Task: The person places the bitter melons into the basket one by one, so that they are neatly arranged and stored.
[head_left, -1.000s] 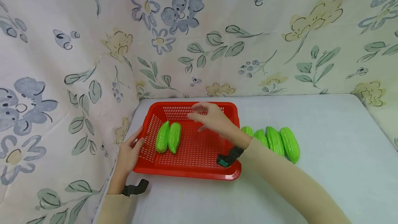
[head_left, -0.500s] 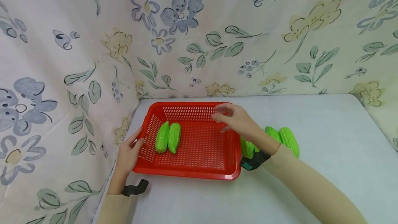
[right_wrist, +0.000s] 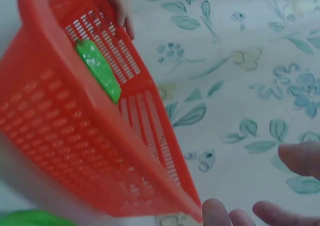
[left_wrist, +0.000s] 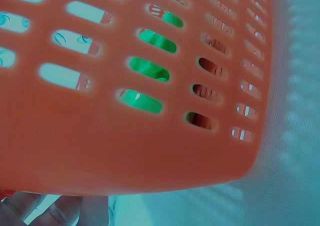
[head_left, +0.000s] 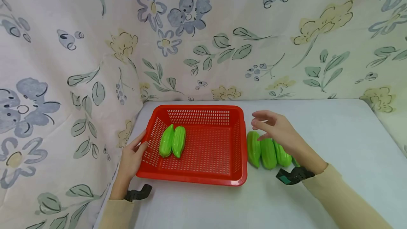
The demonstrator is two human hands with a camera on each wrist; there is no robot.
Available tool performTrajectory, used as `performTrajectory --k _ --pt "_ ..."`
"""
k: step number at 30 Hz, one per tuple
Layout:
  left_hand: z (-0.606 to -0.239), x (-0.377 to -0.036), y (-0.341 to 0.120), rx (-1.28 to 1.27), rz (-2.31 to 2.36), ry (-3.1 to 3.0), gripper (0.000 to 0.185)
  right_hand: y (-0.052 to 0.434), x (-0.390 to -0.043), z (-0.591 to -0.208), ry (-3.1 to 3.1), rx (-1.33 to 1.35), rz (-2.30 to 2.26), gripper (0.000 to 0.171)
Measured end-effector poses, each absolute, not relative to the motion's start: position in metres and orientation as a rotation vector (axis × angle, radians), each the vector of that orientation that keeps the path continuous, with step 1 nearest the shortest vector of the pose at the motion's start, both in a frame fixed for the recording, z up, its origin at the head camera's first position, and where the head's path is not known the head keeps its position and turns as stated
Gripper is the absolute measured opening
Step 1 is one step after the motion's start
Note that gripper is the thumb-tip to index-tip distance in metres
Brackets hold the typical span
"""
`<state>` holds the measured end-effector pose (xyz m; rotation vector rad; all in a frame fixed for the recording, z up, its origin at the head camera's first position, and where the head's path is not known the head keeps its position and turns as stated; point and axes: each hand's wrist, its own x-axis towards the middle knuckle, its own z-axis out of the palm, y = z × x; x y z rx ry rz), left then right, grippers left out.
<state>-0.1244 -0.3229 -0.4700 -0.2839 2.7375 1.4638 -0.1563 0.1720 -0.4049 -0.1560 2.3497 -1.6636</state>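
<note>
My left hand [head_left: 131, 158] holds the left rim of a red slotted plastic basket [head_left: 190, 180]. In the left wrist view its fingers [left_wrist: 95, 211] show right at the basket's edge. Two bright green ribbed gourds [head_left: 179, 142] lie side by side in the left part of the basket. My right hand [head_left: 281, 130] is above the table, right of the basket, with loosely bent fingers and nothing in them. Below it several more green gourds [head_left: 253, 151] lie in a row beside the basket; the rightmost is mostly hidden by my wrist.
A white-covered table [head_left: 349, 144] carries the basket and gourds. Flower-printed cloth [head_left: 203, 45] hangs behind the table and along its left side. Each wrist wears a black camera band [head_left: 295, 175].
My right hand has moved rightward, from over the inside of the basket to above the row of gourds. My left hand and the basket have stayed in place.
</note>
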Motion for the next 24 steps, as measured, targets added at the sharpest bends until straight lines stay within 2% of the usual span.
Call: performTrajectory --k 14,24 --pt "-0.467 -0.122 -0.321 -0.282 1.479 2.731 0.052 0.238 -0.141 -0.407 2.465 -0.086 -1.677 0.055" --pt "-0.469 -0.122 -0.32 -0.276 1.461 2.762 0.052 0.287 -0.131 -0.411 2.503 -0.013 -1.721 0.028"
